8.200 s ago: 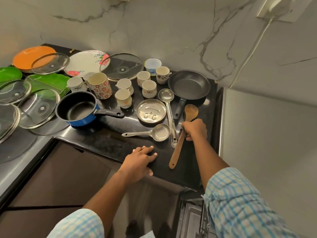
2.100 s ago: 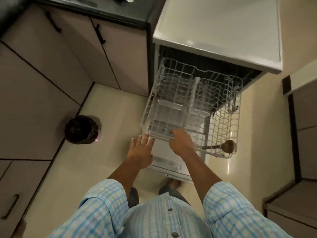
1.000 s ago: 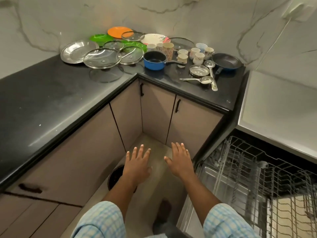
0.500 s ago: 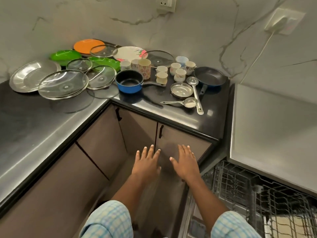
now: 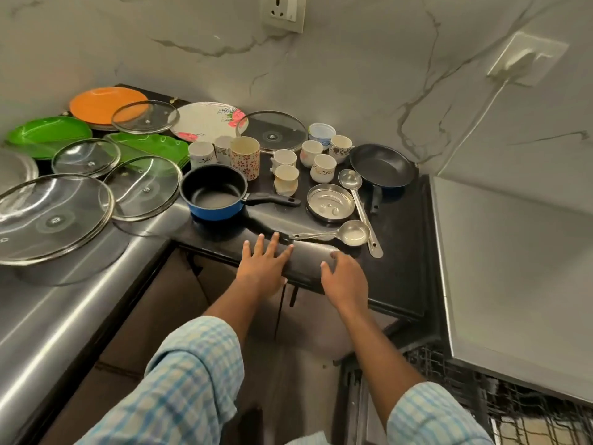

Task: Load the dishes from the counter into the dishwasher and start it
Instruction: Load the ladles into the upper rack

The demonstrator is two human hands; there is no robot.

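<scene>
Print on white tub (image 5: pixel 322 133) blurred, unreadable

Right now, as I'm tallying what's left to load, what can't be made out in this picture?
Head view:
1. Dishwasher rack: mostly under the white top and cut by the bottom edge, so its contents cannot be told.
2. Steel plate: cut by the left edge, partly under the large glass lid.
3. Right hand: fingertips blurred; whether they touch the counter is unclear.

On my black table (image 5: pixel 401 261) I see a blue saucepan (image 5: pixel 213 200); from it, glass lids (image 5: pixel 51 216) lie at nine o'clock, plates (image 5: pixel 96 104) at eleven, cups (image 5: pixel 285 181) at two, ladles (image 5: pixel 354 234) at four.
</scene>
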